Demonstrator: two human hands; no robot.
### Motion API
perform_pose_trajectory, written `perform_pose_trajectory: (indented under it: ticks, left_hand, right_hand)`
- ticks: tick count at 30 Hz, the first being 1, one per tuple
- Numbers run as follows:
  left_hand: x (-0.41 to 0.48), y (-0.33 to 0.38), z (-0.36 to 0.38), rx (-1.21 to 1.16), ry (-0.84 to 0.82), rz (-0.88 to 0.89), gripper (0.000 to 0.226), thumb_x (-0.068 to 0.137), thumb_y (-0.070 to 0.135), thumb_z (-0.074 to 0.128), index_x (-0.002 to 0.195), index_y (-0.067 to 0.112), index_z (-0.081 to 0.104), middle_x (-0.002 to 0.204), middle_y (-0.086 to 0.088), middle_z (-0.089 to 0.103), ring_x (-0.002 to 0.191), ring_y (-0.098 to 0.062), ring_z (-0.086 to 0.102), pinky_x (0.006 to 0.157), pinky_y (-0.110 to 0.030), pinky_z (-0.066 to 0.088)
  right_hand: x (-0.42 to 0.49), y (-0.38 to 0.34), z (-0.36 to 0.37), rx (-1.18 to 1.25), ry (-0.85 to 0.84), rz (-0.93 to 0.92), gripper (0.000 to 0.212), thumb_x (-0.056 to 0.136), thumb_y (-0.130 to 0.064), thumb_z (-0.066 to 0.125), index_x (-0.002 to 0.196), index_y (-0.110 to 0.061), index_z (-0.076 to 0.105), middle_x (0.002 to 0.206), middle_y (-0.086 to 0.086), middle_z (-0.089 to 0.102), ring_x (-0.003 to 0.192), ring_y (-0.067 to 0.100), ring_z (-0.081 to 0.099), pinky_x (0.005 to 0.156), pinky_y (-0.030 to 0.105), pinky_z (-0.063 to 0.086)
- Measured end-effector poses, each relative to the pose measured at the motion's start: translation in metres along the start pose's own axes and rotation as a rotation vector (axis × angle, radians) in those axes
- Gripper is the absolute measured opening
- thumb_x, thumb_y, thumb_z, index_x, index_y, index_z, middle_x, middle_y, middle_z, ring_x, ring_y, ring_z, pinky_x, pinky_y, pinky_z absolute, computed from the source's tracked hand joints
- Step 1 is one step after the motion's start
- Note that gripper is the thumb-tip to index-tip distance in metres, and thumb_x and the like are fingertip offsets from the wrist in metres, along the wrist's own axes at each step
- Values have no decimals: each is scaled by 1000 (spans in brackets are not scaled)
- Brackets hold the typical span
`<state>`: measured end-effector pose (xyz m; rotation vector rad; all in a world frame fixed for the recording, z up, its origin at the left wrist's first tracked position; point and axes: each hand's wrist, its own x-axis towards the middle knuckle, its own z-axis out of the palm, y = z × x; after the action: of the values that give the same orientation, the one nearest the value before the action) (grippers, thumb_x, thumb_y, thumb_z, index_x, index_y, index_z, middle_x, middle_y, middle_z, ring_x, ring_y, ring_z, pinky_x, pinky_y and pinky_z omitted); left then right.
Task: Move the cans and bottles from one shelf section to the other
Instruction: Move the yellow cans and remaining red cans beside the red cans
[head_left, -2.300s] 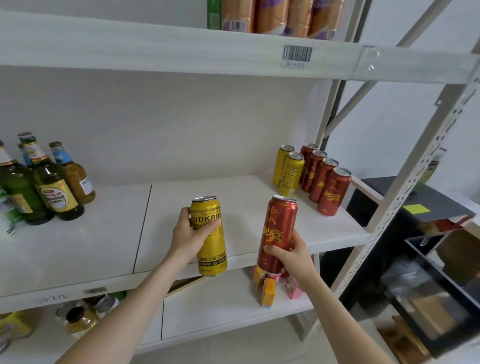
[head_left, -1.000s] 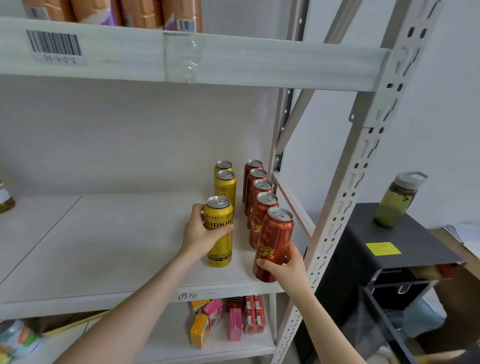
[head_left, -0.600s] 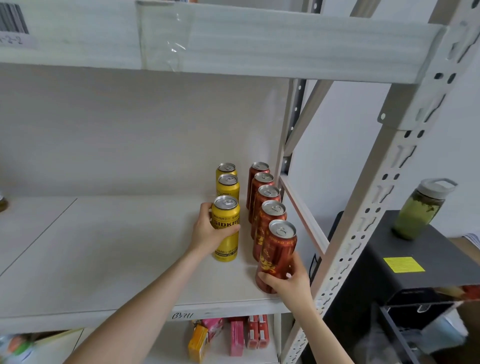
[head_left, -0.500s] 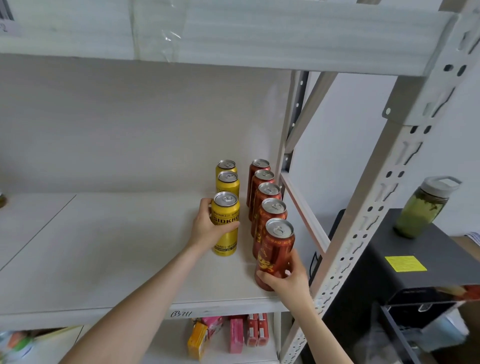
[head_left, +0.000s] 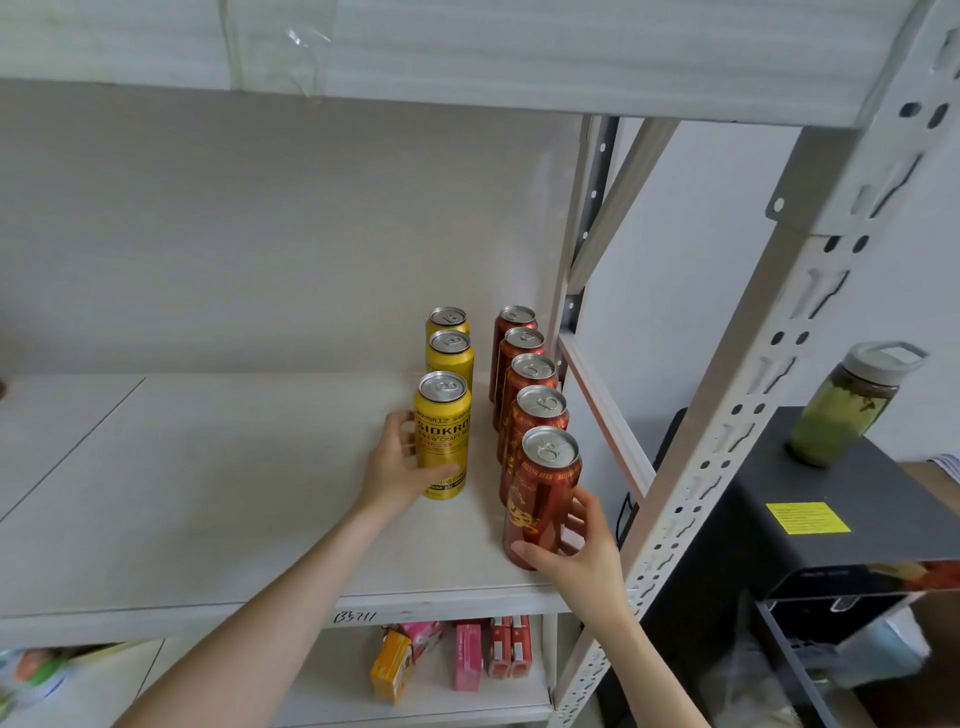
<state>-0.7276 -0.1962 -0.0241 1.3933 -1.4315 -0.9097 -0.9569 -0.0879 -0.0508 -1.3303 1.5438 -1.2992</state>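
Observation:
On the right end of the white shelf board (head_left: 208, 493) stand two rows of cans. My left hand (head_left: 397, 467) wraps the front yellow can (head_left: 442, 434), which stands upright on the board at the head of the yellow row (head_left: 449, 348). My right hand (head_left: 576, 545) grips the front red can (head_left: 543, 493) low on its side; this can stands upright at the front of the red row (head_left: 524, 364), near the shelf's front edge.
A perforated grey upright (head_left: 727, 441) stands just right of my right hand. A green-filled bottle (head_left: 844, 405) sits on a dark cabinet (head_left: 810, 499) beyond it. Small coloured boxes (head_left: 452, 660) stand on the shelf below. The upper shelf beam (head_left: 467, 57) runs overhead.
Both hands carried the cans from the shelf's middle to the right end and set them down at the front of their rows; both hands still hold their cans.

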Motion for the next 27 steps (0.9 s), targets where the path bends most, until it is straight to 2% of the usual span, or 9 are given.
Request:
perform_pose_trajectory:
  ticks: [3,7,9,12,15,23,27]
  left_hand:
    - [-5,-16,5,22,17,-37,75,58,18,94,114,34,47,99,10,62,93,-15,66,78,-28,52]
    - [2,-18,8,19,17,-36,70,59,20,94,107,40,48,96,20,61,88,0,63,67,-14,47]
    - [7,-20,9,19,15,-38,69,59,20,94,109,38,49,96,20,61,87,4,62,67,-14,47]
    - [13,-21,10,10,12,-41,70,59,19,94,110,36,49,97,19,61,88,1,62,70,-19,49]
    - [18,-20,11,12,14,-38,68,60,18,93,109,35,49,96,21,60,87,4,61,68,-16,48]
    - [27,-17,12,21,-5,-40,68,61,18,93,111,32,49,95,21,59,86,3,60,66,-14,47]
    - [28,-17,11,40,-12,-40,68,60,20,93,111,31,50,96,15,61,87,-7,63,69,-19,49]
  right_hand:
    - [1,1,-3,3,-7,-8,74,62,-20,92,122,-36,50,112,-21,63,105,-6,58,72,14,53]
    - [3,2,-4,-2,-32,-20,69,66,-15,89,121,-32,52,112,-15,65,106,2,60,72,14,52]
    - [3,2,-4,3,-38,-17,69,67,-16,89,122,-31,51,114,-15,64,107,4,60,73,15,51]
    - [3,1,-4,-2,-34,-12,70,66,-18,89,123,-33,50,114,-18,63,106,-1,59,70,13,52]
    - [5,0,-4,-12,-34,-5,71,66,-21,90,123,-34,50,113,-21,63,105,-7,58,68,11,51]
    - [7,2,-6,-23,-61,-5,70,66,-21,90,121,-38,49,109,-32,60,105,-9,56,70,8,51]
    - [8,3,-6,-16,-67,3,71,66,-21,90,123,-37,49,112,-25,61,107,-8,56,71,10,52]
